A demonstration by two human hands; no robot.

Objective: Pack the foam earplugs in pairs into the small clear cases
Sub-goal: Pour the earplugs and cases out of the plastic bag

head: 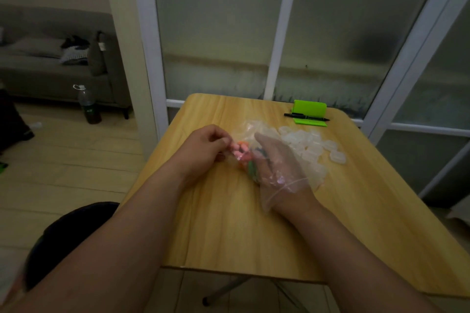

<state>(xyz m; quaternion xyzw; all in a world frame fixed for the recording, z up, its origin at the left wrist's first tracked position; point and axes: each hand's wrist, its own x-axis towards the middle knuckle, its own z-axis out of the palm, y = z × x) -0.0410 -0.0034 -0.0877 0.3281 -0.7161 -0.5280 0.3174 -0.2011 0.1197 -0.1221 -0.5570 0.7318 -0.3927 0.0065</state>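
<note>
Wooden worktop; clear bag of pink, orange and green earplugs sits mid-worktop between both hands; left hand bare, fingers pinched on the bag's near-left edge; right hand in a thin clear glove, fingers flat against the bag, grip unclear; heap of clear cases just beyond the right hand toward the right edge; green stand with black pen at the far right corner.

Light wood table, heap of small clear cases, green box, black pen
</note>
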